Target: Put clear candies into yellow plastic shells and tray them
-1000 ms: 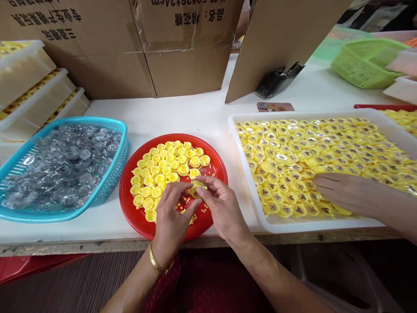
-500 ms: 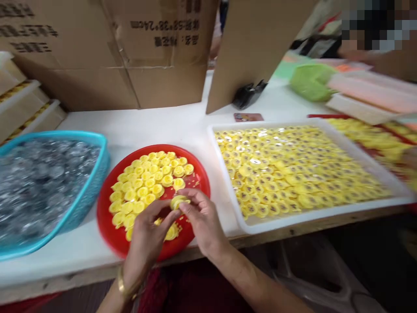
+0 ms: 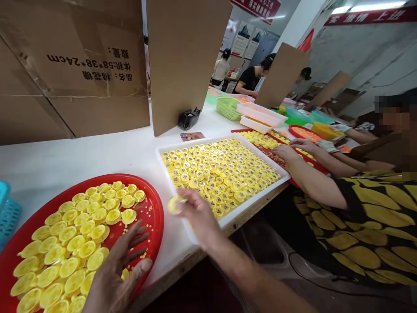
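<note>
My right hand (image 3: 200,215) pinches a small round yellow piece (image 3: 175,205) between thumb and fingers, over the near left edge of the white tray (image 3: 177,191). Many similar yellow pieces, with dark marks at their centres, fill that tray in rows. Over the right part of the round red tray (image 3: 158,208) my left hand (image 3: 122,265) is open, fingers spread, with nothing held. Yellow cup-like pieces (image 3: 76,243) cover much of the red tray, and tiny yellow scraps lie on its bare right side.
A blue basket (image 3: 9,217) shows at the left edge. Upright cardboard (image 3: 182,56) stands behind, beside a black tape dispenser (image 3: 189,119) and a small card (image 3: 192,136). To the right, a co-worker's hand (image 3: 286,154) is over another red tray. A green basket (image 3: 228,108) sits farther back.
The view has turned right. My hands have parted: the right one has carried the yellow piece to the white tray, while the left has let go and spread open over the red tray.
</note>
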A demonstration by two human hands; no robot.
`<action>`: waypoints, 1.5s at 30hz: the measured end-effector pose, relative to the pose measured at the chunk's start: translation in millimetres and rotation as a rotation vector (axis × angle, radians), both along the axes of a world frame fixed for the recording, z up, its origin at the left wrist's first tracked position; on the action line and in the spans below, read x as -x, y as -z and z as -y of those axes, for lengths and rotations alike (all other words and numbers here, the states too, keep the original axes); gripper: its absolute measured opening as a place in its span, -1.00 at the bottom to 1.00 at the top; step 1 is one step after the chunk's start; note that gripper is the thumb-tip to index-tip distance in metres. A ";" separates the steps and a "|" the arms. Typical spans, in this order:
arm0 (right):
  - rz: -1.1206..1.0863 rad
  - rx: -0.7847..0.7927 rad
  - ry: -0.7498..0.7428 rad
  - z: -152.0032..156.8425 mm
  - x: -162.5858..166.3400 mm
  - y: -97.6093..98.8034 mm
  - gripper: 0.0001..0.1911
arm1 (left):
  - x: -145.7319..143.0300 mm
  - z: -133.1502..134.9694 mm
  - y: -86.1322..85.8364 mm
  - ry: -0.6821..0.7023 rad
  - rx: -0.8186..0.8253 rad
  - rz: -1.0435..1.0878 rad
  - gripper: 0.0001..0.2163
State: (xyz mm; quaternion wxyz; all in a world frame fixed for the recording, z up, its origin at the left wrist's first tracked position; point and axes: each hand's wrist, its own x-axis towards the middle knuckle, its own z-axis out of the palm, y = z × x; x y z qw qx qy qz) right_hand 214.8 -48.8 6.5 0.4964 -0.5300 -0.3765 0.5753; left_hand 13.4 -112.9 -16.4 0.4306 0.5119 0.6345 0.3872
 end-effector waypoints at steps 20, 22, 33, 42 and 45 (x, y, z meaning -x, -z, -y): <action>1.421 -0.078 0.101 -88.6 -129.2 17.1 -0.74 | 25.5 7.2 22.1 0.087 0.041 -0.250 -0.51; 1.463 -0.100 0.092 -85.3 -129.9 17.4 -0.72 | 24.5 8.0 24.1 0.080 0.065 -0.239 -0.50; 1.614 -0.236 0.001 -93.7 -131.7 39.2 -0.70 | 4.4 16.0 11.5 -0.042 0.082 -0.094 -0.60; 1.654 -0.228 0.022 -84.6 -129.0 24.3 -0.74 | 10.8 16.7 16.4 0.039 0.073 0.000 -0.67; 1.553 -0.425 0.100 -67.6 -95.4 5.9 -0.74 | 12.2 13.8 14.2 0.042 0.063 0.017 -0.70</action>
